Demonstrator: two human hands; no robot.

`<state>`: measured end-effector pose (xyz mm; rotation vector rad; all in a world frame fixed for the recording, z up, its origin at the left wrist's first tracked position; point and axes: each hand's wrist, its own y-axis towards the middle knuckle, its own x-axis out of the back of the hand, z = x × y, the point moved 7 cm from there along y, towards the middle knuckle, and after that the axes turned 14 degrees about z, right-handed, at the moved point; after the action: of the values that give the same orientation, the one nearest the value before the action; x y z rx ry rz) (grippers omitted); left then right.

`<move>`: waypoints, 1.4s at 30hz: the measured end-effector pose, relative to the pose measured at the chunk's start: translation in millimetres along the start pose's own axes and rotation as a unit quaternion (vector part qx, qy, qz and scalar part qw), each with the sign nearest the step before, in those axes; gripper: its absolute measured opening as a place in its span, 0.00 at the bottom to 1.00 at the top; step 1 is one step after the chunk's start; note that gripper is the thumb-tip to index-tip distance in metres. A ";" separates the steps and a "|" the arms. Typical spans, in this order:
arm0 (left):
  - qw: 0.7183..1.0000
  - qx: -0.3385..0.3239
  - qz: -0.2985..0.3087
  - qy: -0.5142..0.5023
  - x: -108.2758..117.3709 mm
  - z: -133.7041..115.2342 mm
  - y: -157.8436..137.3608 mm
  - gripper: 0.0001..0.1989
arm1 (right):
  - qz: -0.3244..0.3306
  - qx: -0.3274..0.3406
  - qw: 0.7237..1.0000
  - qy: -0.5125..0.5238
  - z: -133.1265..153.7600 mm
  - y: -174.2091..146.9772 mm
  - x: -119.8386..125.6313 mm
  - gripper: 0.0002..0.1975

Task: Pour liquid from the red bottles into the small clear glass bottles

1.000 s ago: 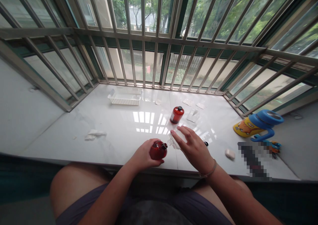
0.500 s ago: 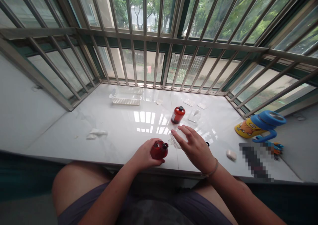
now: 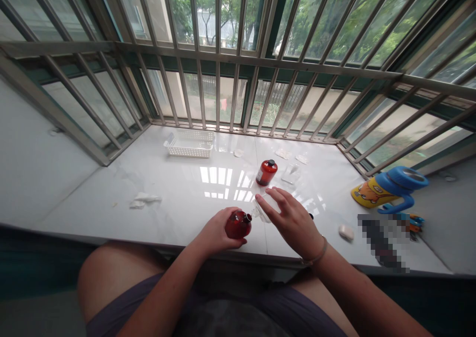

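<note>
My left hand (image 3: 219,233) is wrapped round a dark red-brown bottle (image 3: 238,225), tilted with its uncapped black-looking mouth towards the right. Close to that mouth is the neck of a small clear glass bottle (image 3: 263,213), held tilted in my right hand (image 3: 290,220). The right fingers curve about the clear glass, whose outline is partly hidden and hard to make out. Whether the two mouths touch, I cannot tell. Just beyond my right fingers stands a second red-brown bottle (image 3: 267,172) with a black cap.
Behind the right hand sits a clear glass piece (image 3: 290,174). Crumpled tissues (image 3: 145,199) and a white basket (image 3: 189,146) lie left. On the right are a blue-yellow flask (image 3: 388,186), a pale soap-like block (image 3: 346,233) and a blurred-out dark object (image 3: 383,243). Bars (image 3: 238,59) line the window.
</note>
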<state>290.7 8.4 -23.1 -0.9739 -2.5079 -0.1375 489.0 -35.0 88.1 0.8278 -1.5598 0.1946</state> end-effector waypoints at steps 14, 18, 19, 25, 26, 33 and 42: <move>1.000 -0.001 0.002 -0.005 -0.1 0.1 -1.2 0.42 | 0.011 0.015 1.000 -0.009 3.7 4.2 -0.8 0.31; 1.000 -0.003 -0.001 -0.003 0.5 -0.3 -1.3 0.42 | 0.014 0.017 1.000 -0.010 3.7 5.1 0.2 0.31; 1.000 -0.003 -0.001 -0.002 0.4 -0.1 -1.3 0.42 | 0.015 0.018 1.000 -0.010 3.7 5.3 0.6 0.31; 1.000 -0.004 -0.005 -0.004 0.5 0.7 -1.3 0.42 | 0.016 0.016 1.000 -0.011 2.5 6.6 1.6 0.32; 1.000 -0.005 -0.005 -0.005 0.6 0.5 -1.3 0.42 | 0.015 0.016 1.000 -0.013 2.3 6.8 1.4 0.32; 1.000 0.000 -0.001 -0.007 0.2 1.4 -1.4 0.42 | 0.018 0.022 0.999 -0.016 1.5 7.6 0.7 0.32; 1.000 -0.004 -0.003 -0.004 0.4 2.6 -1.3 0.42 | 0.021 0.025 0.999 -0.032 3.0 8.2 4.5 0.30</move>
<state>288.7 8.3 -25.2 -0.9725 -2.5199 -0.1451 481.9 -32.5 94.5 0.8492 -1.6390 0.2404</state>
